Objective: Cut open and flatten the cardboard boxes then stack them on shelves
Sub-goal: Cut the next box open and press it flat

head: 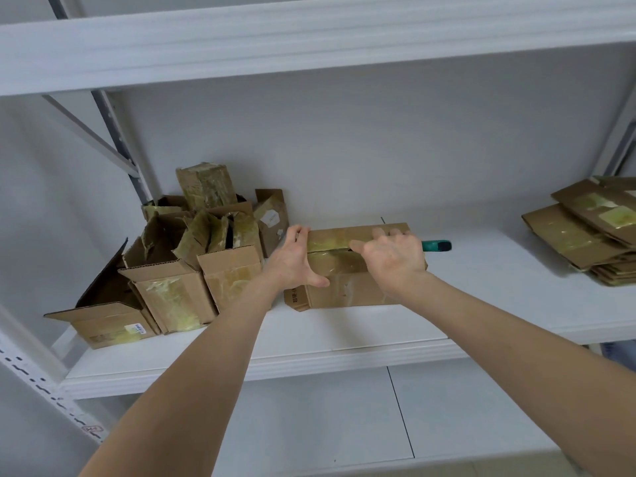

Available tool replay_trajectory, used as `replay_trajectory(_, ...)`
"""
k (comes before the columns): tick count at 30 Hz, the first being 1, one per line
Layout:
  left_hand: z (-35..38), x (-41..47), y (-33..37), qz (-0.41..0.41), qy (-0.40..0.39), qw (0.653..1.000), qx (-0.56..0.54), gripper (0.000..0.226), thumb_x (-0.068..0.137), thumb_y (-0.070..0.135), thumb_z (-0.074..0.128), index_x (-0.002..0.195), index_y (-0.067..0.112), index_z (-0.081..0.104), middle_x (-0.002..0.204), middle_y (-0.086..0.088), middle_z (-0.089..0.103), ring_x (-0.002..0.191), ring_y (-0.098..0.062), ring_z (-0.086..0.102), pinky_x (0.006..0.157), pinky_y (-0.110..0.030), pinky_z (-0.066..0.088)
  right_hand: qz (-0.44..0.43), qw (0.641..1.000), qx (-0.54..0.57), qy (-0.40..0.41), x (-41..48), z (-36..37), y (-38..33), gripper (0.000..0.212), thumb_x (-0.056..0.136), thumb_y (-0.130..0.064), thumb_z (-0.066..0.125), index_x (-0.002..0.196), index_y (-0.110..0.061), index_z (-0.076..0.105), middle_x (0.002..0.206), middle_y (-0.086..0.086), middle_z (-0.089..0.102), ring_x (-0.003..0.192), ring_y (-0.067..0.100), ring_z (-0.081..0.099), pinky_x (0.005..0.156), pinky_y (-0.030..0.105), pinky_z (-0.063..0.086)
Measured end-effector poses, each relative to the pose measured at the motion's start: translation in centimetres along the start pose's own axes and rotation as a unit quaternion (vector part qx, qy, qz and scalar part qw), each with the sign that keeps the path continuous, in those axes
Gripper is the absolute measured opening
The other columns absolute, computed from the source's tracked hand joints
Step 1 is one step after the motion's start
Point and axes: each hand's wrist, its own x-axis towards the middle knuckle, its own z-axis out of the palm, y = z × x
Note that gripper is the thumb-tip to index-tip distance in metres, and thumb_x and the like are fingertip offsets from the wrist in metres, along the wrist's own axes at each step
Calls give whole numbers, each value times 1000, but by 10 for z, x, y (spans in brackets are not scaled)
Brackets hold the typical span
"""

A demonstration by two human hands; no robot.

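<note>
Head view. A brown cardboard box [347, 292] lies on its side at the middle of a white shelf [481, 304], close to the back wall. Yellowish tape [327, 242] runs along its top face, and a slit [330, 250] shows along the seam where the top flaps meet.

The left hand [292, 259] grips the left end of the box: its fingers [300, 232] curl over the far top edge and the thumb presses the near face. The right hand [392, 256] rests on the top of the box towards its right end. Its fingers [379, 233] are spread and bent, the forefinger reaching left to the end of the slit; whether they pinch a flap cannot be told.

The teal handle of a knife [437, 246] sticks out to the right from behind the right hand, just beside the right end of the box. Whether the hand touches it cannot be told.

On the left of the shelf stands a pile of boxes [172, 270] with open flaps and taped sides, some leaning on each other. On the far right of the shelf lies a stack of flattened boxes [581, 235], well apart from the box in hand. An upper shelf [309, 36] spans the top of the view.
</note>
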Motion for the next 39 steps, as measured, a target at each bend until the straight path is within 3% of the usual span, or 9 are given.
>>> replay_trajectory(4, -2, 0, 0, 4, -5, 1000, 7, 124, 64, 50, 84, 154, 9, 8, 152, 1, 11, 129, -24, 42, 98, -37, 46, 17, 999, 29, -13, 0, 3, 7, 61, 88, -2, 54, 134, -41, 43, 99, 2, 44, 103, 26, 56, 70, 33, 35)
replay_trajectory(9, -4, -1, -1, 5, -20, 1000, 9, 124, 66, 49, 83, 154, 9, 5, 151, 2, 10, 129, -24, 40, 97, -35, 45, 0, 999, 42, -27, 2, 2, 16, 69, 86, 0, 54, 136, -45, 39, 102, 1, 48, 98, 26, 59, 66, 31, 37)
replay_trajectory(13, -7, -2, -2, 10, -26, 999, 22, 121, 66, 50, 82, 153, 11, 8, 148, 0, 12, 126, -23, 42, 96, -35, 46, -24, 998, 45, 22, 1, 1, 12, 62, 86, -1, 52, 134, -37, 37, 98, 0, 54, 83, 27, 56, 63, 31, 36)
replay_trajectory(18, -5, -3, -1, 24, -32, 998, 53, 123, 63, 55, 81, 154, 17, 7, 145, -2, 13, 128, -26, 39, 102, -39, 45, -68, 996, 33, 38, -1, -2, -3, 52, 95, -8, 46, 137, -40, 40, 111, 2, 56, 103, 28, 59, 68, 33, 35)
replay_trajectory(22, -1, -10, 0, 30, 3, 997, 69, 120, 61, 56, 82, 151, 15, 13, 142, -4, 16, 122, -27, 44, 94, -36, 47, -70, 997, 23, 36, -3, 6, -6, 54, 95, -15, 51, 139, -43, 38, 118, 4, 50, 112, 26, 50, 72, 33, 35)
replay_trajectory(25, 8, -18, 0, 34, 49, 996, 71, 117, 61, 55, 82, 149, 13, 17, 138, -5, 19, 120, -28, 45, 92, -35, 46, -72, 997, 16, 24, -9, 12, -6, 64, 91, -12, 57, 143, -42, 32, 121, 6, 46, 114, 27, 47, 73, 34, 33)
replay_trajectory(28, 12, -21, 1, 42, 70, 994, 78, 117, 61, 54, 81, 148, 9, 17, 140, -7, 19, 122, -30, 43, 99, -35, 41, -79, 997, 17, 15, -18, 16, -6, 69, 92, -12, 54, 147, -39, 23, 128, 10, 41, 118, 30, 43, 76, 35, 34)
replay_trajectory(32, 11, -21, 2, 63, 73, 992, 86, 118, 61, 52, 81, 149, 4, 18, 145, -9, 22, 129, -29, 38, 106, -34, 36, -75, 997, 17, 5, -24, 22, -5, 74, 94, -11, 52, 150, -42, 16, 130, 11, 37, 116, 31, 44, 72, 36, 37)
replay_trajectory(39, 12, -21, 0, 77, 64, 993, 70, 118, 59, 46, 85, 147, 4, 18, 142, -9, 22, 131, -27, 34, 100, -31, 39, -60, 998, 27, 6, -25, 26, -5, 74, 93, -10, 53, 150, -42, 17, 133, 10, 35, 113, 32, 48, 70, 36, 37)
